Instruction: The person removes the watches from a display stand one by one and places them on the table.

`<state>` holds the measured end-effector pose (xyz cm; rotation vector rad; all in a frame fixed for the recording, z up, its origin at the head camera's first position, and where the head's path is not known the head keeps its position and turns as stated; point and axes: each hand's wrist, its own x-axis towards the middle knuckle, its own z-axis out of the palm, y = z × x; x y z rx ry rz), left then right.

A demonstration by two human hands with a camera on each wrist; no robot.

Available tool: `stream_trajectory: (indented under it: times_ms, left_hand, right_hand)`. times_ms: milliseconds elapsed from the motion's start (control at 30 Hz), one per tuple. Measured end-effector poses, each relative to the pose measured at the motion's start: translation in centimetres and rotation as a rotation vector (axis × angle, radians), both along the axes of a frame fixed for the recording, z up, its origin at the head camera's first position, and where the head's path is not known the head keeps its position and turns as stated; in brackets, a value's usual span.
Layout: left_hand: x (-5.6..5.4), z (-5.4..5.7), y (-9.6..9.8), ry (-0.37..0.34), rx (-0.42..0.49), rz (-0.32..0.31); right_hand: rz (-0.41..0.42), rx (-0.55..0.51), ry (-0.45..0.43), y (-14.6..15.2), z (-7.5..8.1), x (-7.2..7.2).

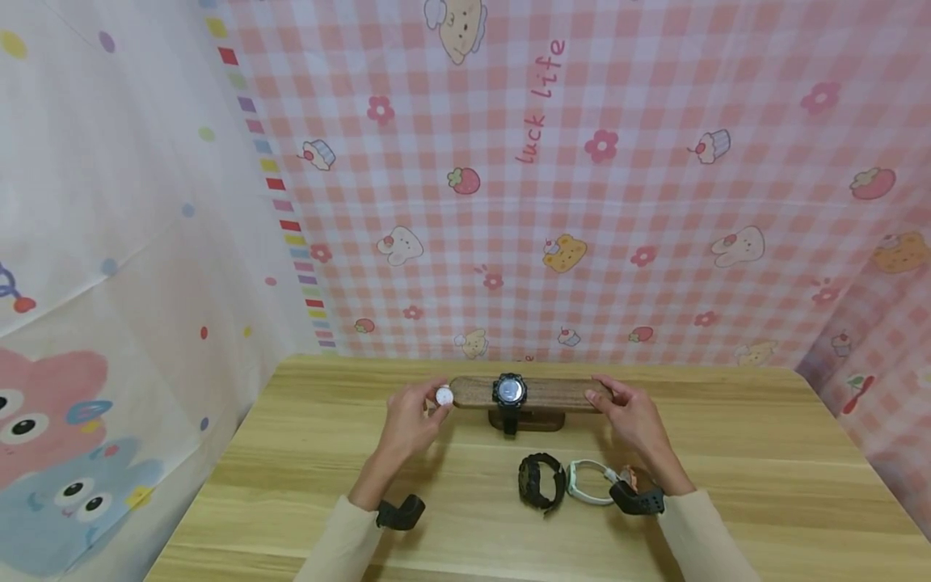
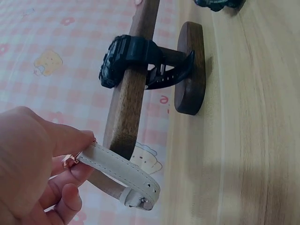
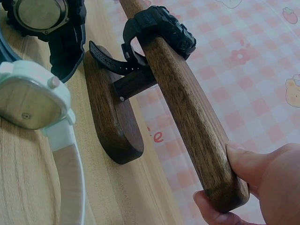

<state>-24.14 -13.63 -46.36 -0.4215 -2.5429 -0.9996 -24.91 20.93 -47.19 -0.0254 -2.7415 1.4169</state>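
Note:
A dark wooden watch stand point(image 1: 553, 393) carries a black digital watch point(image 1: 510, 390) strapped around its crossbar, left of the middle. At the bar's left end, my left hand point(image 1: 407, 419) pinches a small watch point(image 1: 444, 396) by its case between thumb and fingers. Its pale stitched strap point(image 2: 123, 167) is buckled into a loop and, in the left wrist view, overlaps the bar's tip. My right hand point(image 1: 634, 414) grips the bar's other end, thumb on one face and fingers on the opposite side. Below the bar, the stand's oval base point(image 3: 115, 112) rests on the table.
In front of the stand, a second black watch point(image 1: 531, 478) and a white watch point(image 3: 33, 103) lie on the wooden table point(image 1: 465, 533). An orange-toned watch point(image 1: 629, 478) is partly hidden by the right wrist camera point(image 1: 638, 497). Pink checked cloth point(image 1: 494, 218) hangs behind.

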Motion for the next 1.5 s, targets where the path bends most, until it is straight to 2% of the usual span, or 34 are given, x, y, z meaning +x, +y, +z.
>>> stream_trajectory:
  times_ms: [167, 300, 600, 767, 933, 1167, 1333, 1500]
  left_hand:
    - [0.8, 0.3, 0.1, 0.022, 0.003, -0.04]
    - [1.3, 0.5, 0.3, -0.001, 0.032, -0.093]
    - [2.7, 1.1, 1.3, -0.187, 0.1, -0.19]
    - [3.3, 1.1, 2.1, -0.239, 0.083, -0.232]
    - [3.8, 0.6, 2.9, -0.287, 0.053, -0.275]
    - [4.3, 0.1, 3.7, -0.342, 0.008, -0.269]
    - [4.7, -0.1, 4.2, -0.409, 0.035, -0.266]
    - [4.9, -0.6, 4.7, -0.396, 0.024, -0.276]
  right_hand:
    - [-0.004, 0.004, 0.004, 0.0, -0.1, 0.0]
    - [-0.004, 0.007, 0.01, 0.0, -0.2, 0.0]
    - [0.003, 0.001, -0.006, 0.1, -0.1, -0.1]
    - [0.002, 0.003, -0.005, 0.1, -0.1, -0.1]
    - [0.003, 0.008, -0.001, 0.0, -0.1, -0.1]
    - [-0.002, 0.004, -0.01, 0.0, 0.0, 0.0]
    - [-0.003, 0.0, -0.005, 0.0, 0.1, 0.0]
    - [0.0, 0.002, 0.002, 0.0, 0.1, 0.0]
